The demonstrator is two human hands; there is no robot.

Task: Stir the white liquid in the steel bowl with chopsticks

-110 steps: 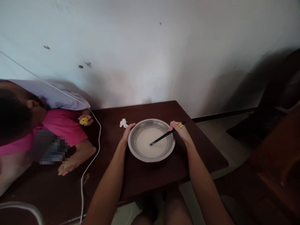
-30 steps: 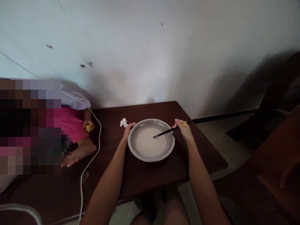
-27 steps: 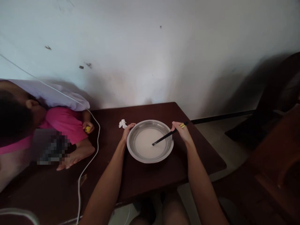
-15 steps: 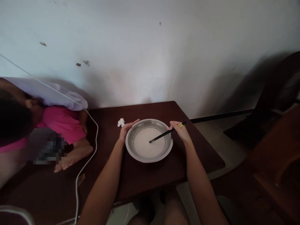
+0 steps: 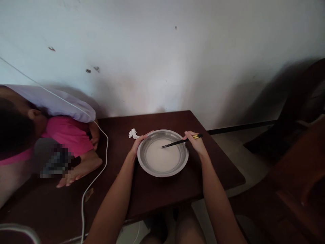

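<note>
I am seeing a round shiny metal bowl (image 5: pixel 163 169) sitting flat on the dark brown table, near the back edge by the wall. White milky liquid (image 5: pixel 162 159) is filling the bottom of it and lying smooth. A pair of black chopsticks (image 5: pixel 177 142) with gold bands near the top is slanting down into the bowl from the right. The thin tips are dipping into the white liquid at the far side, and the thick ends are poking out past the rim.
</note>
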